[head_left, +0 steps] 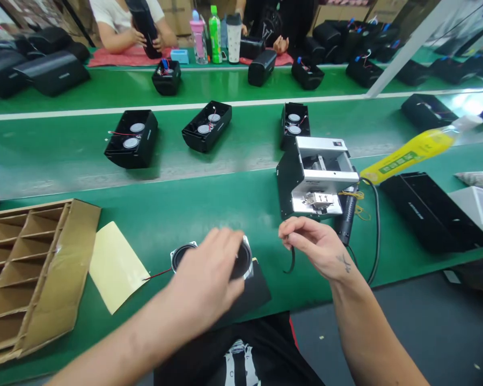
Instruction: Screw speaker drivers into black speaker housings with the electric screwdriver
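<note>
My right hand point(312, 244) is closed in a pinch on one end of a short black strip point(292, 261), whose other end hangs free and curls above the green bench. My left hand point(211, 271), slightly blurred, is over two round speakers with pale square frames. The left speaker point(181, 254) shows past its wrist side, and the right speaker point(243, 261) lies by its fingers and thumb. Its fingertips are partly hidden, so I cannot tell whether it grips anything. A thin red wire point(160, 275) runs left from the speakers. A flat black piece point(258, 289) lies beneath the right one.
A silver-and-black machine point(326, 174) stands beyond my right hand, beside a black cable point(377, 230). Left are a yellow sheet point(115, 268) and a divided cardboard box point(66, 268). Open black housings point(147, 142) line the belt; a yellow bottle point(410, 155) and co-workers are beyond.
</note>
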A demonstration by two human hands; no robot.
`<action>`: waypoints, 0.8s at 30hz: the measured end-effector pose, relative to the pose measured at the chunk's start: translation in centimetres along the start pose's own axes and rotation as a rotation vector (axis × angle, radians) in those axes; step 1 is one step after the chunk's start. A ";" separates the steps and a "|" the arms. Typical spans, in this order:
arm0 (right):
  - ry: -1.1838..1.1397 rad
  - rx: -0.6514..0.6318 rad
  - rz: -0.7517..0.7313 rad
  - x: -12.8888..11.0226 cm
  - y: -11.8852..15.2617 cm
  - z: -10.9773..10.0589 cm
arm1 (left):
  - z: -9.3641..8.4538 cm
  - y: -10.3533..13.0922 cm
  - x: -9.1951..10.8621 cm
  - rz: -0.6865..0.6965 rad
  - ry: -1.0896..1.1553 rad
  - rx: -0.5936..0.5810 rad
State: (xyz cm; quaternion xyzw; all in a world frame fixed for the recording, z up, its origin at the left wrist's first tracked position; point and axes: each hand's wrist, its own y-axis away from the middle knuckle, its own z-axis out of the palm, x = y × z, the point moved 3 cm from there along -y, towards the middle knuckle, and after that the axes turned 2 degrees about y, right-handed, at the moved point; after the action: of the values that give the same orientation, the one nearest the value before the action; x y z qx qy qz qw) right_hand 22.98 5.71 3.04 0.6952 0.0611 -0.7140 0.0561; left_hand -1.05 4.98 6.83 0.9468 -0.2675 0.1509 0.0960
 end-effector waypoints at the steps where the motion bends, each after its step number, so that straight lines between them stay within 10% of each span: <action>1: -0.028 -0.016 -0.028 -0.2 -0.4 0.1 | 1.2 1.2 0.9 0.014 0.013 -0.054; 7: -0.049 -0.171 -0.183 -2.3 -3.7 2.3 | 7.5 3.8 2.3 -0.089 -0.068 -0.162; 12: 0.063 -0.245 -0.228 -4.0 -6.1 4.2 | 4.7 4.9 -0.2 -0.062 0.089 -0.004; 15: 0.085 -0.246 -0.141 -4.2 -7.1 5.1 | 2.1 5.2 -4.9 -0.315 0.134 0.109; 19: 0.039 -0.280 -0.004 -3.6 -8.4 6.5 | 1.5 4.1 -10.1 -0.450 0.150 -0.024; 24: 0.015 -0.385 0.033 -3.4 -9.9 8.0 | 2.2 3.2 -10.6 -0.400 0.197 -0.110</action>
State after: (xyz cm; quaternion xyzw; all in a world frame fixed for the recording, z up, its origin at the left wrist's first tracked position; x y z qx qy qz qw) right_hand 13.55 14.16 6.72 0.6779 0.1855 -0.6829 0.1992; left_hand -10.85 6.81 1.47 0.9550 -0.0716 0.2058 0.2010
